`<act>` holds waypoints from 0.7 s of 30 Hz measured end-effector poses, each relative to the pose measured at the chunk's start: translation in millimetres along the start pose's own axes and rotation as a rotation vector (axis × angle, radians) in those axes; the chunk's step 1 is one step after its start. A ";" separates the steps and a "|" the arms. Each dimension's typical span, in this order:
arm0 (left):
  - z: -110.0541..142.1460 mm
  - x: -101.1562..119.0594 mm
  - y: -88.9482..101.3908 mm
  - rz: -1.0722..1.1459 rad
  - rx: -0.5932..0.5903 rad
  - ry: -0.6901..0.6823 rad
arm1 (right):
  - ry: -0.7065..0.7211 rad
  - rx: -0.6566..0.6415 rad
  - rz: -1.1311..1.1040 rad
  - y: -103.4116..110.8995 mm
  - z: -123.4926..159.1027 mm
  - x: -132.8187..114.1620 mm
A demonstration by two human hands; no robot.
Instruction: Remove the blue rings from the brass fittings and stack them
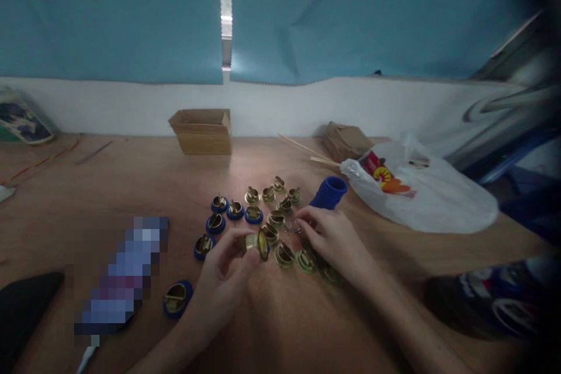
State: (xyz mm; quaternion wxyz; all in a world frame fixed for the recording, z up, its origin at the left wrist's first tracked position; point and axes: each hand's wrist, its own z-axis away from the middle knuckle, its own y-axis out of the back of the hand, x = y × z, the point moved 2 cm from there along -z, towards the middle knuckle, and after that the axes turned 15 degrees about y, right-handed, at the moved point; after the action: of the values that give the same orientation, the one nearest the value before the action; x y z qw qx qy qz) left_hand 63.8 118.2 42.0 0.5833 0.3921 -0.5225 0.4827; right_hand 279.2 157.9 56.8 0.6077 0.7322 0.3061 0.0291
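My left hand (228, 269) pinches a round brass fitting (258, 243) between thumb and fingers, tilted on its side; a bit of blue shows behind its rim. My right hand (331, 231) has its fingertips pressed together over a small heap of thin silvery wire pieces (292, 227). What is between those fingertips is too small to make out. Around both hands stand several brass fittings (284, 254) without blue rings. To the left are several brass fittings with blue rings (215, 222), one lying apart beside my left wrist (177, 299). Behind my right hand leans a stack of blue rings (331, 191).
A cardboard box (204, 134) stands open against the wall, with a crumpled brown carton (346, 140) farther right. A white plastic bag (438, 198) and thin sticks (324, 160) lie right. A dark bottle (491, 298) lies near right; a blurred-out device (123, 280) lies left.
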 end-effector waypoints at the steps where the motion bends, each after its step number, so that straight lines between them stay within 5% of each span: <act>1: 0.0 -0.1 0.0 -0.001 0.001 0.003 | 0.000 -0.007 0.008 -0.3 0.0 0.0; 21: 0.2 -2.4 1.4 -0.016 0.010 0.004 | -0.023 -0.082 0.119 -8.4 1.2 -0.9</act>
State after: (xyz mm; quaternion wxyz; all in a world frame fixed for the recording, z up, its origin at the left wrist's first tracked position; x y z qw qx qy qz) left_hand 62.4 117.9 39.6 0.5862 0.3982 -0.5158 0.4814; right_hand 275.5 157.0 49.2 0.6378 0.7239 0.2538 0.0692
